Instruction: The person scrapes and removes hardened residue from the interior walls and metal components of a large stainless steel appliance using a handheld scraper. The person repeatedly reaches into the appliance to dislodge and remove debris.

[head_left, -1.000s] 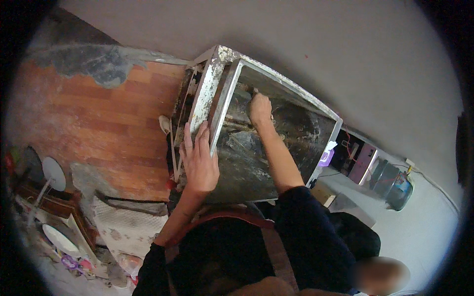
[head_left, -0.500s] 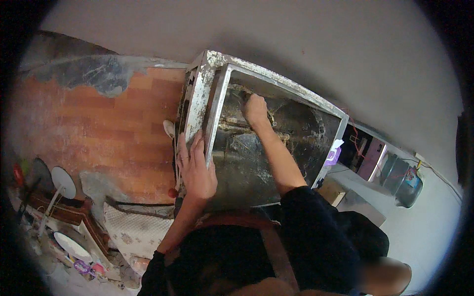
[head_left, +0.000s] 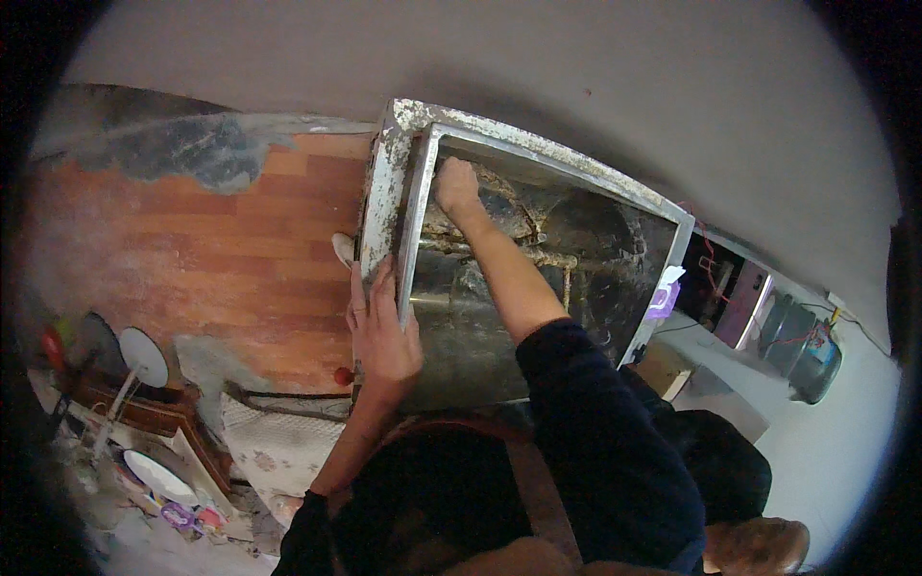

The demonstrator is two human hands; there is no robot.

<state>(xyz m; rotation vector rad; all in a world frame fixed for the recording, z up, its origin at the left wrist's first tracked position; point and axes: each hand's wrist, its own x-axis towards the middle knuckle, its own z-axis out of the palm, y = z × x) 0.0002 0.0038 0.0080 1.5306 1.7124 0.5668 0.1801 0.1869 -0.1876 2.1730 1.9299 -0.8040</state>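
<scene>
Two hands busy: my R hand [head_left: 457, 187] deep inside the frame [head_left: 386, 192], my L hand [head_left: 386, 338] laid on its left edge. Frame's the main thing, flaky white paint, under L's fingers & all round R. R is balled up, narrow, knuckles up; fingertips hidden, so can't tell if it's holding smth. L is fairly wide, fingers straight along the frame's side, thumb by the silver rim [head_left: 417, 221]; not clenched on anything I can see.

What's new: over the last sec R slid left, from nearer mid-recess to the far left corner, now right beside the rim. L's hardly budged against the frame. So more of the rusty pipe [head_left: 552, 257] shows, to the right of R & closer to me, w/ my forearm crossing its line. I'd say the work's now at that corner, w/ L prob. steadying things. Grimy dark panel [head_left: 461, 360] lies just right of L, short of R.

Around, quick: white shoe [head_left: 343, 250] just past L's fingertips; red ball [head_left: 343, 376] just left of L's wrist; wood floor [head_left: 240, 259] beyond that; pale pad [head_left: 274, 437] lower left of L. Tissue pack [head_left: 663, 300] well right of R, water jug [head_left: 802, 357] farther still.
</scene>
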